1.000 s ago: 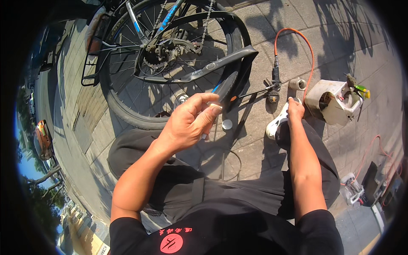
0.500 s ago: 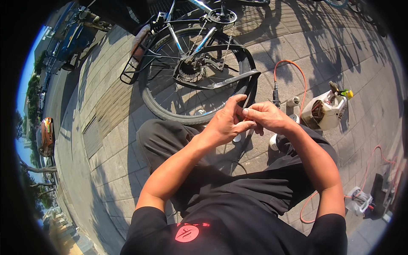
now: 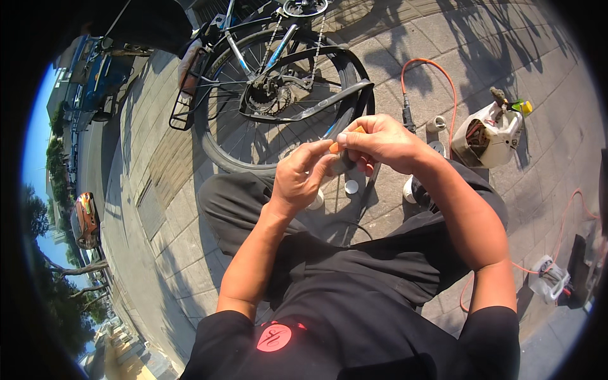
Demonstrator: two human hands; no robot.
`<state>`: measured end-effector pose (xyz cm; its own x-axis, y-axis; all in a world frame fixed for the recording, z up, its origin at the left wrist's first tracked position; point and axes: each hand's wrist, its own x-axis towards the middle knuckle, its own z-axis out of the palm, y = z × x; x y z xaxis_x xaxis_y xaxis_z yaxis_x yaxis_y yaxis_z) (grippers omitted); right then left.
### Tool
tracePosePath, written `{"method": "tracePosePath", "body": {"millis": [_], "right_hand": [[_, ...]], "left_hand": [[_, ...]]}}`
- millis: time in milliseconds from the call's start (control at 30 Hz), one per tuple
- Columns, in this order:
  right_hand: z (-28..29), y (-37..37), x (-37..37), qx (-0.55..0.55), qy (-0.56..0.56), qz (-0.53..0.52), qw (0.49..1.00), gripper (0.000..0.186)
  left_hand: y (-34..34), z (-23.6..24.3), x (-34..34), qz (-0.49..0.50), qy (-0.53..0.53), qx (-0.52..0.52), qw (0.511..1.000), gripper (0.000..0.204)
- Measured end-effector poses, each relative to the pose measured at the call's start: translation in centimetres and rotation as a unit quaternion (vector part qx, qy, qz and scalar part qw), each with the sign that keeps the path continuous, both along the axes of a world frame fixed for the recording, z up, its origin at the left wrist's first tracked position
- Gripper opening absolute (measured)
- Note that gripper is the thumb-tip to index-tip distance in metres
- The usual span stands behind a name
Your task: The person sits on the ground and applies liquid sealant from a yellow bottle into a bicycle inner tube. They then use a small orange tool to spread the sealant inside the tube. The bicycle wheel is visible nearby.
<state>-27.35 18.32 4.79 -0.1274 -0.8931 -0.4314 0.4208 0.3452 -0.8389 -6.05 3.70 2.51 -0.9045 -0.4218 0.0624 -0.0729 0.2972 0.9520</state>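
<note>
My left hand (image 3: 299, 175) and my right hand (image 3: 382, 144) meet in front of me, above my bent knees. Both pinch a small orange piece (image 3: 334, 147) between thumb and fingertips; it is thin, and its exact kind is too small to make out. Just beyond lies a bicycle with its rear wheel (image 3: 218, 149) toward me. A black inner tube (image 3: 335, 96) is pulled out of the tyre and loops over the wheel. Its lower stretch runs down behind my hands to the pavement.
A small white cap (image 3: 351, 187) lies on the paving below my hands. To the right are an orange air hose (image 3: 453, 95) with a black fitting (image 3: 408, 117), a small can (image 3: 436, 124) and a cut-open white jug (image 3: 500, 152) holding tools. A road with a car (image 3: 85, 221) runs along the left.
My hands have shifted left and drawn slightly apart, and the orange piece now shows between them. The view has tilted a little, so the bicycle sits further up and left.
</note>
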Motion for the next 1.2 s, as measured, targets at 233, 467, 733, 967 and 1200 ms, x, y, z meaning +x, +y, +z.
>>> {"method": "tracePosePath", "body": {"millis": [233,467,733,967,1200], "right_hand": [[1.0,-1.1,0.9,-0.003,-0.158,-0.061,0.986,0.027],[1.2,-1.6,2.4,-0.066,-0.235,-0.032,0.969,0.029],[3.1,-1.9,2.9,-0.138,-0.157,0.007,0.978,0.032],[3.2,-3.0,2.5,-0.207,-0.081,0.015,0.975,0.029],[6.0,-1.8,0.5,-0.248,-0.063,-0.038,0.966,0.031]], "left_hand": [[-1.5,3.8,-0.1,0.017,0.024,-0.160,0.987,0.028],[-1.6,5.4,1.2,0.023,0.049,-0.195,0.979,0.008],[-1.1,6.5,1.9,0.078,-0.030,0.127,0.988,0.046],[-2.2,6.8,0.8,0.111,0.008,0.219,0.969,0.055],[-4.5,3.2,1.8,0.063,0.031,0.452,0.889,0.053]]}}
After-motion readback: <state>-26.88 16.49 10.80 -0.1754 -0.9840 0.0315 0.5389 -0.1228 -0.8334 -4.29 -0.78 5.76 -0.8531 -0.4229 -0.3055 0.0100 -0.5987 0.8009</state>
